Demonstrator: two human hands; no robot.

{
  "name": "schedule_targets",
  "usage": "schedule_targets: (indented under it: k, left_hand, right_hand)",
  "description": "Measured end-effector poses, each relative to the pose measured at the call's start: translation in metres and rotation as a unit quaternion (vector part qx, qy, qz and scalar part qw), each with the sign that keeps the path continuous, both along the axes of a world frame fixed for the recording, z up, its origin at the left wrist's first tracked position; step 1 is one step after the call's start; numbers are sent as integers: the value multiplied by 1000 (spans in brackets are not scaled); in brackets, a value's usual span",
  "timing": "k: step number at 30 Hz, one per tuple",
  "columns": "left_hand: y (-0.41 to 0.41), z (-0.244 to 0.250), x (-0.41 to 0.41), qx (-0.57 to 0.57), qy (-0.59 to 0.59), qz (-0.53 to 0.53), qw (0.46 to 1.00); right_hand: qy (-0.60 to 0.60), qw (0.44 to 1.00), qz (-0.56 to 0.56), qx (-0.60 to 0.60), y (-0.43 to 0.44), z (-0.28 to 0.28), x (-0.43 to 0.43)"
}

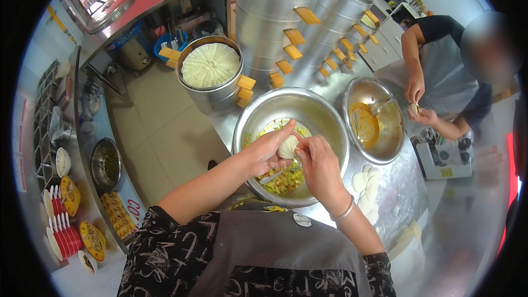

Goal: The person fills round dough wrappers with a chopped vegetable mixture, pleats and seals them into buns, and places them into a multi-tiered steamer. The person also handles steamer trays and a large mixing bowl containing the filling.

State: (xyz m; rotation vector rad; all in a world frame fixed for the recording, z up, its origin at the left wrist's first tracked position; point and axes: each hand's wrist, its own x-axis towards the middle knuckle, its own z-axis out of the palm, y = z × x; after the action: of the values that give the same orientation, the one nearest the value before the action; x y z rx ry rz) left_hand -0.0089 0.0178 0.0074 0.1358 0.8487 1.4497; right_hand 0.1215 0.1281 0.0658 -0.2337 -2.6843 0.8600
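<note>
A white dough bun (288,147) with a gathered, pleated surface rests in the fingers of my left hand (270,148). The fingertips of my right hand (317,161) pinch the bun's edge on its right side. Both hands are above a large stainless steel bowl (340,132). Inside it lies a chopped green and orange vegetable filling (284,182), with a metal spoon (270,177) partly hidden below my left hand. Several flat dough rounds (368,185) overlap in a row on the floured steel table (396,189) to the right.
A second steel bowl (390,148) with orange, oily residue stands at the right. Past it a co-worker (439,66) holds a small bun. Tall steamer stacks (264,29) with wooden handles rise behind, beside a steamer with a woven liner (211,65). A shelf with dishes (93,165) is at the left.
</note>
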Motion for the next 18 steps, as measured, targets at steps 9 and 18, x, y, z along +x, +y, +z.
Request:
schedule_targets:
  k: [9, 18]
  left_hand:
    - [4, 18, 15, -27, -36, 57, 997]
    - [-5, 29, 28, -69, -70, 70, 993]
  right_hand:
    - [39, 999, 5, 12, -6, -1, 3]
    - [37, 995, 76, 48, -14, 14, 10]
